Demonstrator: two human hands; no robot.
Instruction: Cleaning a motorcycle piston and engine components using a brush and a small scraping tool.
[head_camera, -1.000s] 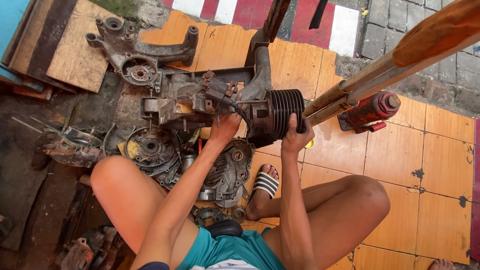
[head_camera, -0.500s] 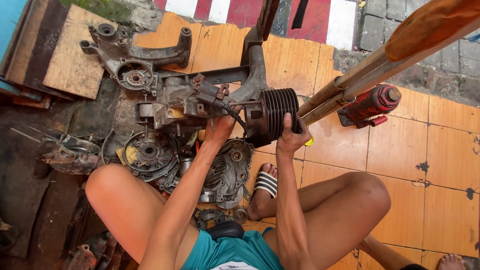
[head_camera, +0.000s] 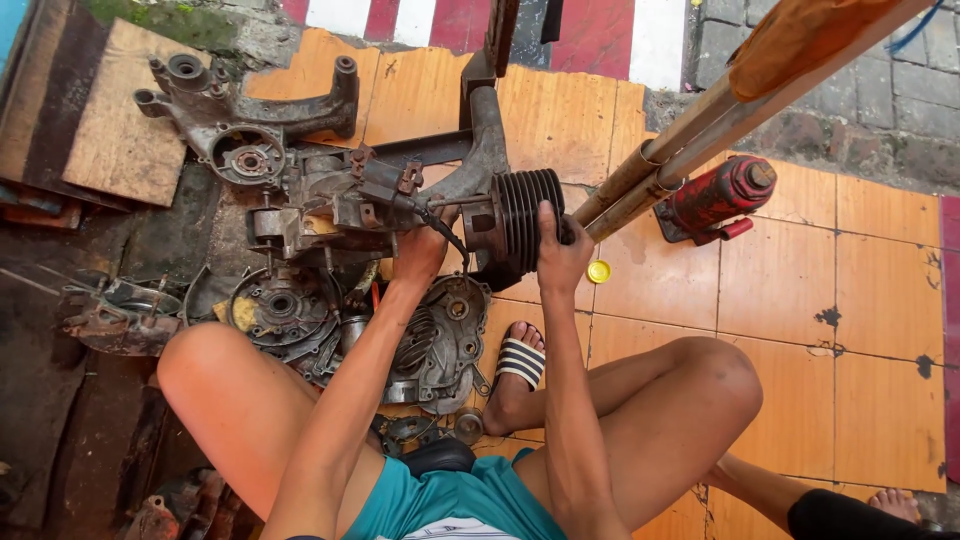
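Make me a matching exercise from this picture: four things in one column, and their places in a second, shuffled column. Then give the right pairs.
Things:
1. finned cylinder
2. red bottle jack
3. yellow cap
4. striped sandal

Places:
A. on a foot, between the person's knees
B. lying flat on an orange tile below the poles
C. under the right hand, on the engine block
D. on the tiles right of the poles

Pairs: 1-C, 2-D, 3-B, 4-A
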